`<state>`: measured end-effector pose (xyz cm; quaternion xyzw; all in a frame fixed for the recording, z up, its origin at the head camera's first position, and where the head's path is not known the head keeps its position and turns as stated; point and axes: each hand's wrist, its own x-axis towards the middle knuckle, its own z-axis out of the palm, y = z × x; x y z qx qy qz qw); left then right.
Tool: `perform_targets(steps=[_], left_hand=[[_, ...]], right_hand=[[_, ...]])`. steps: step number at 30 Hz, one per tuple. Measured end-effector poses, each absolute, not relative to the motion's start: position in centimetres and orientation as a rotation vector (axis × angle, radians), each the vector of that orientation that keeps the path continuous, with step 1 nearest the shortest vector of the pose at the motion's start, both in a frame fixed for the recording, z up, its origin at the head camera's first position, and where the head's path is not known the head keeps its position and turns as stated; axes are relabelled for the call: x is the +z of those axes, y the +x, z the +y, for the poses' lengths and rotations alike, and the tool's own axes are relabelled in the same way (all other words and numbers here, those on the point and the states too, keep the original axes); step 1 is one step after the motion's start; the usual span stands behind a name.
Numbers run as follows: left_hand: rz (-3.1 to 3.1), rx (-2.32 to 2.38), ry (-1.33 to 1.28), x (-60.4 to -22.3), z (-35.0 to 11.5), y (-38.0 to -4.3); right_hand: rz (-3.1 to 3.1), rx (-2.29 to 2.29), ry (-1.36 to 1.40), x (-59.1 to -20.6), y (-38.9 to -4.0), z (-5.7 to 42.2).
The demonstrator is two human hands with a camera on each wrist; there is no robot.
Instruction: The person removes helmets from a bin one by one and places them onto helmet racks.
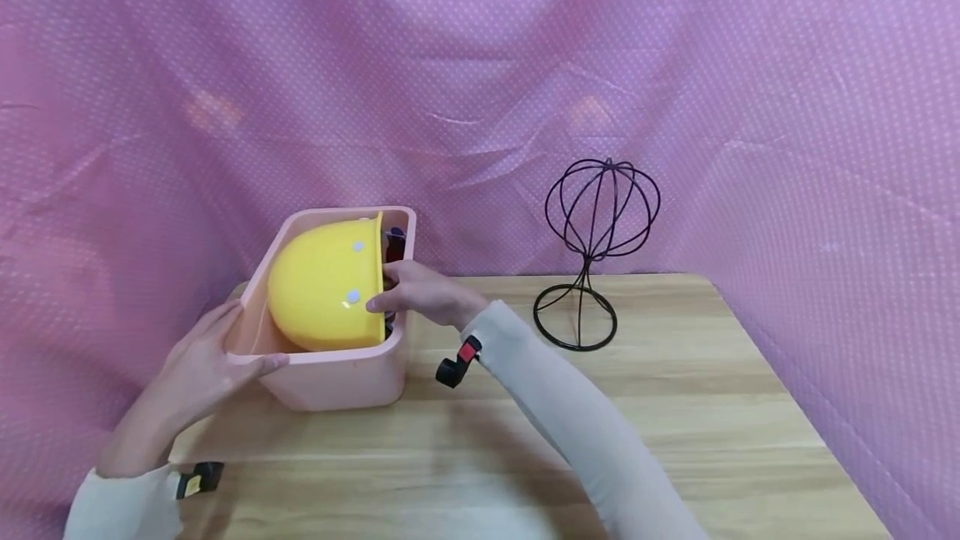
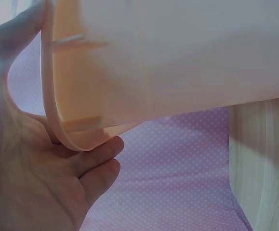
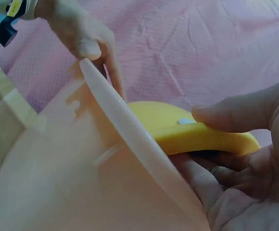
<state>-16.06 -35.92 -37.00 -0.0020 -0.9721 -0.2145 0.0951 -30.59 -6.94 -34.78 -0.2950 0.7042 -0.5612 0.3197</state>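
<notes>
Pink plastic bin [image 1: 337,382], on a wooden tabletop [image 1: 675,407]. Yellow hard hat [image 1: 318,286], inside the bin, on its side, brim toward the bin's right wall. Right hand [image 1: 423,294], forearm slanting in over the bin's right rim: pinches the brim, thumb outside, fingers within. Left hand [image 1: 198,365], at the bin's near left corner: grips the rim, thumb along the near edge. Black wire display stand [image 1: 588,258], upright, right of the bin.
</notes>
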Motion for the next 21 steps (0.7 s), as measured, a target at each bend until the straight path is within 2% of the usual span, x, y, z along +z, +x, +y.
perform_targets(steps=[10,21], left_hand=[[-2.865,-0.631,-0.005,-37.35,-36.26,-15.66],[-2.868,-0.624,-0.018,-37.21,-36.03,-16.03]], right_hand=[[1.661,-1.704,-0.657,-35.42,-30.39,-6.82],[1.391,-1.836,-0.733,-35.7,-31.3,-6.1]])
